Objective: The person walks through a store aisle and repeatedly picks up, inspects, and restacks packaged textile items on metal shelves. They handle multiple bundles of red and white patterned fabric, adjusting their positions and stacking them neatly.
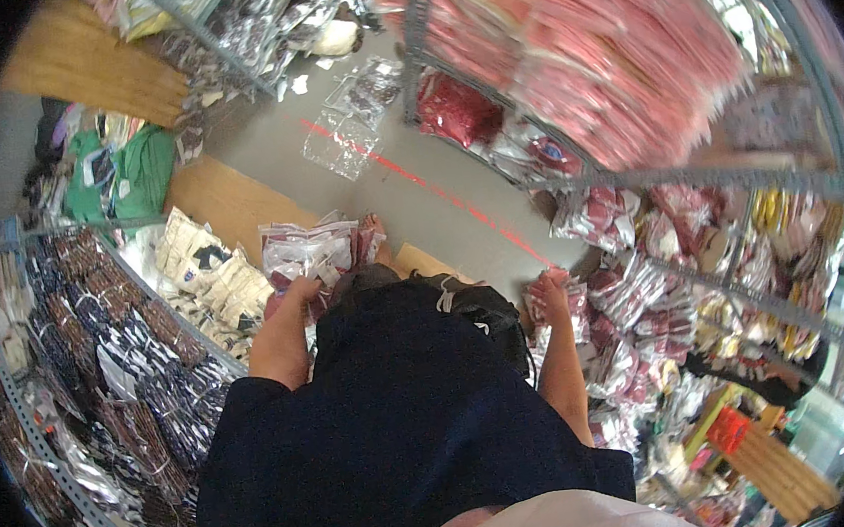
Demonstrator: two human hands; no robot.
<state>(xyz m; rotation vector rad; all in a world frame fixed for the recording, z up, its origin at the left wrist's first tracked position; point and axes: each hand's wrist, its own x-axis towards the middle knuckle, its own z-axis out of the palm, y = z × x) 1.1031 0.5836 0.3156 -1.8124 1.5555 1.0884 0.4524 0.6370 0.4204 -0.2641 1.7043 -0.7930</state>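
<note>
My left hand [302, 292] is closed at the near edge of a stack of clear-bagged maroon and white garments [308, 248], close by my left leg. Its fingertips are partly hidden against the plastic. On my right side, my right hand [551, 284] is closed at the near end of a thin red string [436, 191]. The string runs from there across the grey floor to the far left. Just under the right hand lie more bagged maroon garments [574, 302].
Metal shelving [656, 180] with pink bagged stacks [615, 56] stands at the far right. Left shelves hold dark bundled garments [139, 358]. Cream bagged garments [207, 272] lie beside cardboard [236, 201]. A clear plastic bag [341, 145] lies on the floor, with a green bag [123, 169] farther left.
</note>
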